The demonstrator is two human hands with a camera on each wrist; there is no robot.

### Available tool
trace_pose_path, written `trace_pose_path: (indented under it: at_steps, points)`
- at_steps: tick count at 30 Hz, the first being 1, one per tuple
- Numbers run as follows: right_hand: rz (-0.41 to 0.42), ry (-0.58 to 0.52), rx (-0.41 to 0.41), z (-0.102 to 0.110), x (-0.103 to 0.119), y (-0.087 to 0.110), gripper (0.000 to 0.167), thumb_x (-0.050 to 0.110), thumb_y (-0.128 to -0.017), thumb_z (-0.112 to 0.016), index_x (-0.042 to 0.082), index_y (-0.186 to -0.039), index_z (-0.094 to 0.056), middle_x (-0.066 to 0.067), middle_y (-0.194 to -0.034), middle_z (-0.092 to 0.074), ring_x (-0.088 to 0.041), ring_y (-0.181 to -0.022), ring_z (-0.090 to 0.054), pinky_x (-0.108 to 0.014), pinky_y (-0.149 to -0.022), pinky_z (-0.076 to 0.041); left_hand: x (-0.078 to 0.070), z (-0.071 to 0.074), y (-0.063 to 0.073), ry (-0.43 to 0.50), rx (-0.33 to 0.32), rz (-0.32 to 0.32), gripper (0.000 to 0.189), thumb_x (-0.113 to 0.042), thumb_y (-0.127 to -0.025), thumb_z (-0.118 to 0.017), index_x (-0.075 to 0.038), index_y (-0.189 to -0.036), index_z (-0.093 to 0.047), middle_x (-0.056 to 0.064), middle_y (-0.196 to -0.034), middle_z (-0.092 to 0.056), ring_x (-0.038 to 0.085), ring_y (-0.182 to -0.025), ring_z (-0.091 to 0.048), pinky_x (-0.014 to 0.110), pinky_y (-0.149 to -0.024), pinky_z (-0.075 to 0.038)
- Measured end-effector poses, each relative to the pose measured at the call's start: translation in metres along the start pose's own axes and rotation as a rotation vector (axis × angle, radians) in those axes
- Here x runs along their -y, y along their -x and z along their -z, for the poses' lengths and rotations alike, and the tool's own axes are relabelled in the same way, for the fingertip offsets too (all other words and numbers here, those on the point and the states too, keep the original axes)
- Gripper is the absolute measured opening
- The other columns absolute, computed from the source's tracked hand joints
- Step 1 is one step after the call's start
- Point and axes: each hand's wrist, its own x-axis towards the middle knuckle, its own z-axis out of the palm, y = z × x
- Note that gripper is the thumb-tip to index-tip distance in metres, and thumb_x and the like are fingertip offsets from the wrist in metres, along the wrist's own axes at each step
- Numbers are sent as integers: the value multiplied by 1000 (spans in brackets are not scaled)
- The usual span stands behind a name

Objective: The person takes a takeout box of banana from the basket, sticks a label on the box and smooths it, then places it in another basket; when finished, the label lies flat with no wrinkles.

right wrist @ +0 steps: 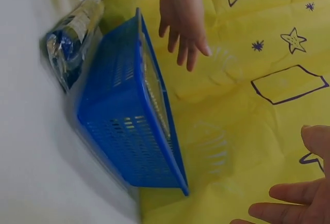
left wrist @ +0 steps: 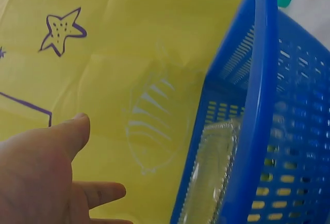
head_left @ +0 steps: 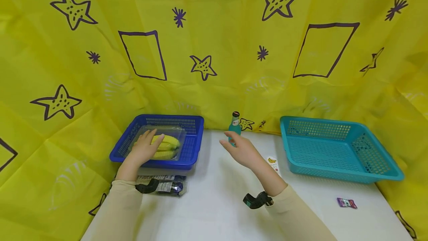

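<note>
My left hand point(head_left: 143, 150) hovers over the blue basket point(head_left: 198, 137), fingers loosely spread and holding nothing. Beneath it in the basket lies a clear plastic box point(head_left: 182, 137) with long yellow produce point(head_left: 171, 142), apparently corn cobs. Part of the box is hidden by the hand. The left wrist view shows the thumb and fingers apart beside the basket wall. My right hand point(head_left: 243, 151) is raised over the table, partly covering a teal bottle point(head_left: 235, 126) that stands upright behind it. Its fingers are spread, with nothing between them in the right wrist view.
A turquoise basket point(head_left: 321, 155) stands on the right of the white table point(head_left: 214, 211). Near it lie a banana-print card point(head_left: 272, 163) and a small purple wrapped packet point(head_left: 347, 203). Dark plastic-wrapped packages point(head_left: 170, 187) lie before the blue basket. A yellow curtain point(head_left: 220, 21) surrounds the table.
</note>
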Motion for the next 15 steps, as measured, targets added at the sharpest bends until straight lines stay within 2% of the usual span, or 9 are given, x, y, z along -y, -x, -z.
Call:
trace_pose_path:
  at_steps: [7,15]
  points:
    - [-10,-77,14,-13,8,-17,68,64,-96,-46,21,-148,-45,1,-150,-50,-27,-132,-55,-51,-102,-50,19,6,-7,16,-3,38,91,-72,-97,-21,-6,-159,-12,31,-162,-2,59,-145,2,80,-110,-3]
    - [-3,-126,68,-23,23,-31,56,53,-100,-48,19,-145,-49,-3,-146,-54,-29,-133,-53,-51,-104,-49,36,14,-16,35,1,73,90,-70,-98,-20,-4,-159,-9,33,-161,1,61,-144,5,80,-109,-3]
